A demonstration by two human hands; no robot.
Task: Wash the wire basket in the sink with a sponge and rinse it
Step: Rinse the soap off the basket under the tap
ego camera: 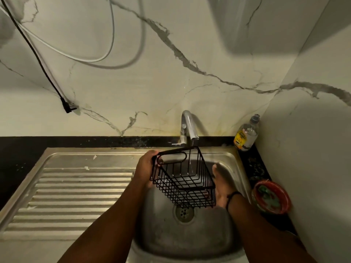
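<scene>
A black wire basket (183, 177) is tilted over the steel sink (190, 234), under the tap (188, 128). A thin stream of water falls from the spout into the basket. My left hand (145, 168) grips the basket's left end near its looped handle. My right hand (220, 188) is at the basket's right side, partly behind the wires, fingers stretched up along it. Whether it holds the basket I cannot tell. No sponge shows in either hand.
A ribbed steel drainboard (76, 188) lies left of the basin. A dish-soap bottle (247, 133) stands in the back right corner. A red bowl (271, 198) with green contents sits on the dark counter at the right. Cables and a plug (69, 107) hang on the marble wall.
</scene>
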